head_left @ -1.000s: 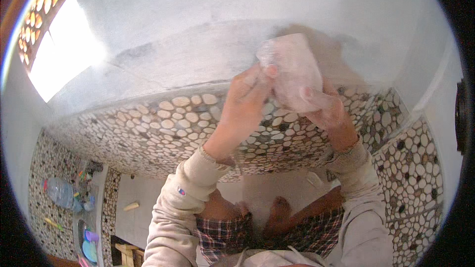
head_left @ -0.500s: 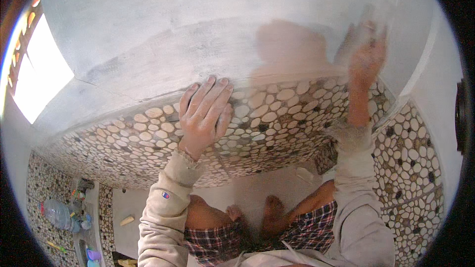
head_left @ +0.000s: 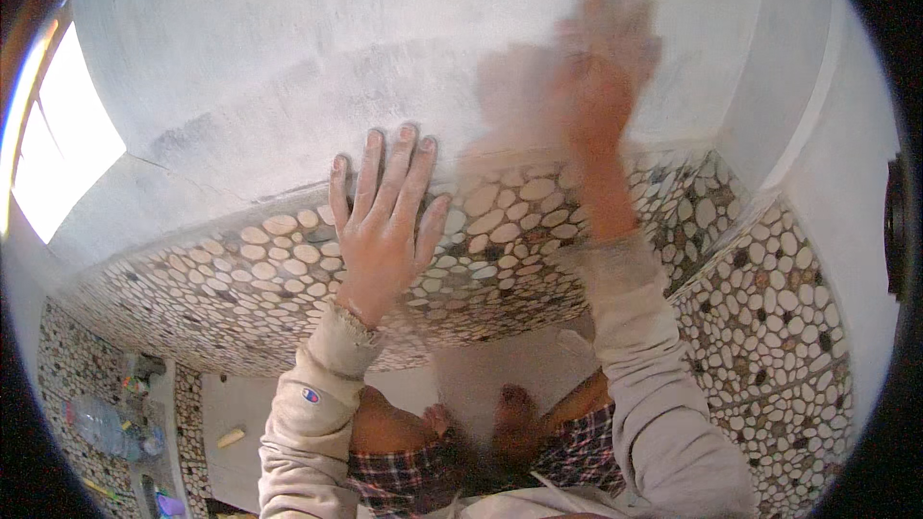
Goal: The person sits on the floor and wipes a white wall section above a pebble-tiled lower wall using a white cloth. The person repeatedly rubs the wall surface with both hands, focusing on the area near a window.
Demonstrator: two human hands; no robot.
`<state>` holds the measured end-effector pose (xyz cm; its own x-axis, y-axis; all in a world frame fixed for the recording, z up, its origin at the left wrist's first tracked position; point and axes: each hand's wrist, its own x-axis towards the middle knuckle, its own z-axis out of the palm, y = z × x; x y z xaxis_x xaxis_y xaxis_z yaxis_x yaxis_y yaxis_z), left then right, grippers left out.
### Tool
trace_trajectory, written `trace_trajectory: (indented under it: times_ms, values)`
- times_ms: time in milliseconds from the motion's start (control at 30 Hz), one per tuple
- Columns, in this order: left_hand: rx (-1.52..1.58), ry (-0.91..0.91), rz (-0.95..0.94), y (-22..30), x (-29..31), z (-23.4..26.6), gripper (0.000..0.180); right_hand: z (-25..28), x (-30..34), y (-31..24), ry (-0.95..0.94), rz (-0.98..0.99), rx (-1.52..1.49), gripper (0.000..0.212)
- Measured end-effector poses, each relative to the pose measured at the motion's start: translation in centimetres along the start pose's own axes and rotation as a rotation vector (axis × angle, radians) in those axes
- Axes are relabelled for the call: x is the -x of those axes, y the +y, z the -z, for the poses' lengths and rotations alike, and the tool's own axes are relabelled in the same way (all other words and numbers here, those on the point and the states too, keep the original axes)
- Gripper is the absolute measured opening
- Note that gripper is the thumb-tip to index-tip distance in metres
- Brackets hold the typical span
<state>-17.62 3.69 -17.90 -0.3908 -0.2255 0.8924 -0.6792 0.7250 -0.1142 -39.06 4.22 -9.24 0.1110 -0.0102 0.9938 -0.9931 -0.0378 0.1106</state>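
In front of me a pale grey plastered wall (head_left: 288, 48) rises above a band of pebble tiles (head_left: 279, 235). My left hand (head_left: 380, 202) lies against it with fingers spread, its dusty fingertips on the plaster and its palm over the pebbles. Smeared by motion, my right hand (head_left: 606, 77) is up at the plaster, right of the left one. Its fingers are blurred, and whether they hold anything I cannot make out. Beside that hand falls a brownish shadow. Darker, rougher patches mark the plaster above my left hand.
A bright window (head_left: 67, 139) is at the far left. On the left ledge stand a clear plastic bottle (head_left: 101, 426) and small items, including a purple container (head_left: 169, 504). A small yellowish block (head_left: 231, 437) lies on the floor. Another pebbled wall (head_left: 779, 327) bounds the right.
My right hand has swept leftward and up across the plaster. My left hand has spread its fingers and reaches slightly higher. The view has shifted a little.
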Motion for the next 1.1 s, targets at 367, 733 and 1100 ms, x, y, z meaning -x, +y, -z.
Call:
trace_trajectory:
  times_ms: [367,733,1100]
  values:
    - [0.146,0.084,-0.165,-0.2,1.3,-1.6,0.04,-3.7,-2.2,7.9,0.322,0.08,0.036,0.048]
    - [0.258,0.145,-0.137,-0.7,1.8,-1.8,0.041,0.1,-0.4,2.4,-0.037,0.157,0.045,0.05]
    - [0.294,0.187,-0.051,-0.3,1.4,-1.4,0.042,1.6,2.4,-2.1,-0.354,0.438,-0.011,0.042]
